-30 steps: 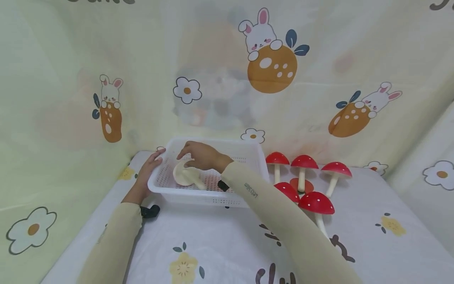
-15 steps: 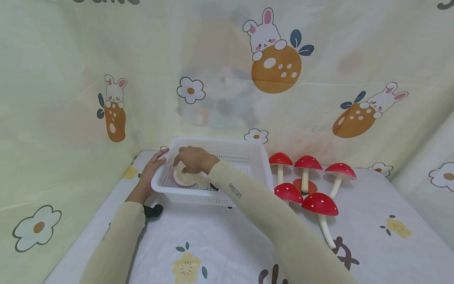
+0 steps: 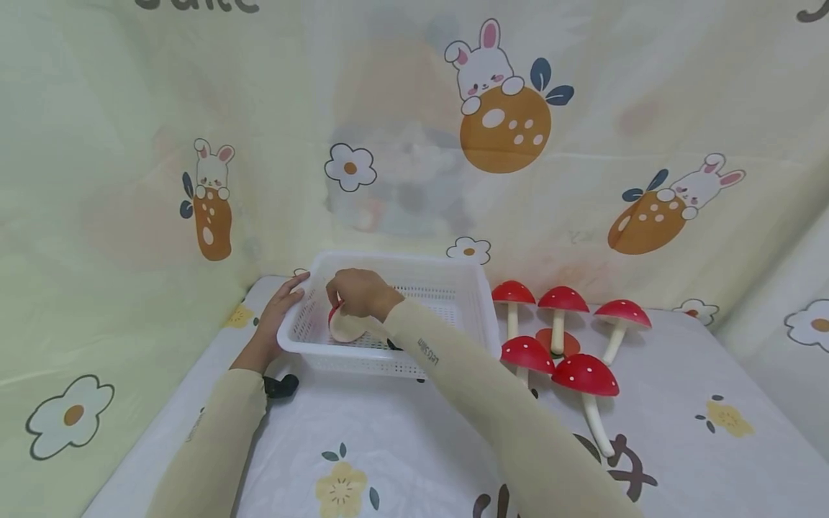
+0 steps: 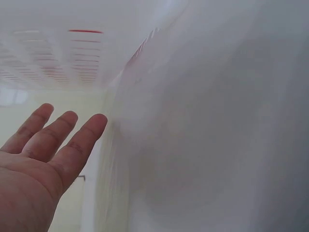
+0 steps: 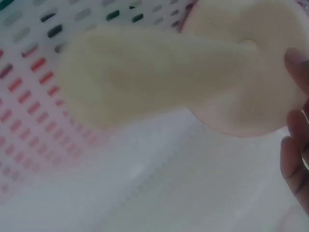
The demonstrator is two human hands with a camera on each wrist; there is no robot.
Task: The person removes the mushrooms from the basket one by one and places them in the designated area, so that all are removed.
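A white perforated plastic basket [image 3: 363, 365] stands at the back of the cloth-covered table. Inside its left half, my right hand [image 3: 364, 290] pinches a toy mushroom [image 3: 347, 329] by its red cap's edge. The right wrist view shows the mushroom's pale underside and thick cream stem [image 5: 145, 77], with fingers [image 5: 298, 65] at the far edge of the cap. My left hand [image 3: 267, 332] rests along the basket's left outer side, fingers extended. In the left wrist view this hand [image 4: 43, 164] has straight, spread fingers beside the basket wall.
Several red toy mushrooms with white dots, one cap at the front [image 3: 586, 375], stand in two rows right of the basket. Behind the table hangs a printed cloth [image 3: 401, 108] with rabbits and flowers.
My right hand has closed its fingers on the cap and tilted the mushroom, so its red edge shows. The left hand stays against the basket; the view has shifted slightly.
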